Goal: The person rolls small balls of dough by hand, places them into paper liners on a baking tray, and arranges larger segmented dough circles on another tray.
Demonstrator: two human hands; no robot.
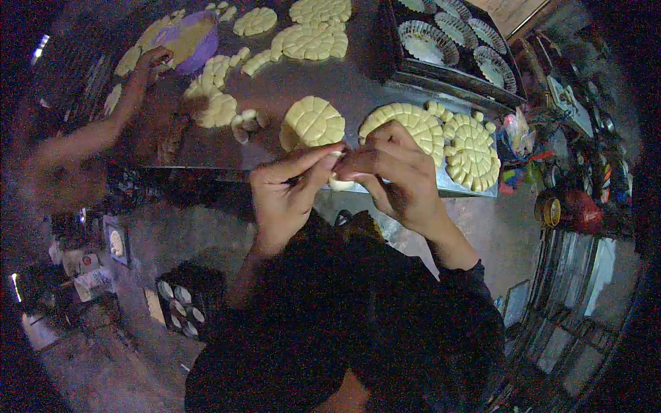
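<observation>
My left hand (292, 189) and my right hand (399, 182) meet near the front edge of a metal table (365, 82), fingers pinched on a small pale dough ball (341, 182), mostly hidden by the fingertips. Just beyond them lies a round, segmented dough disc (311, 118). To the right, a larger scored dough round (406, 127) lies beside another segmented round (474, 153), with small dough lumps (436, 109) near them. A little cluster of dough balls (244, 125) sits left of centre.
A co-worker's arm (103, 131) reaches to a purple bowl (193, 55) at upper left, among more dough pieces (310, 38). A black tray (396, 72) of fluted foil cups stands at upper right. Cluttered shelves (578, 165) line the right; stacked moulds (179, 296) are below left.
</observation>
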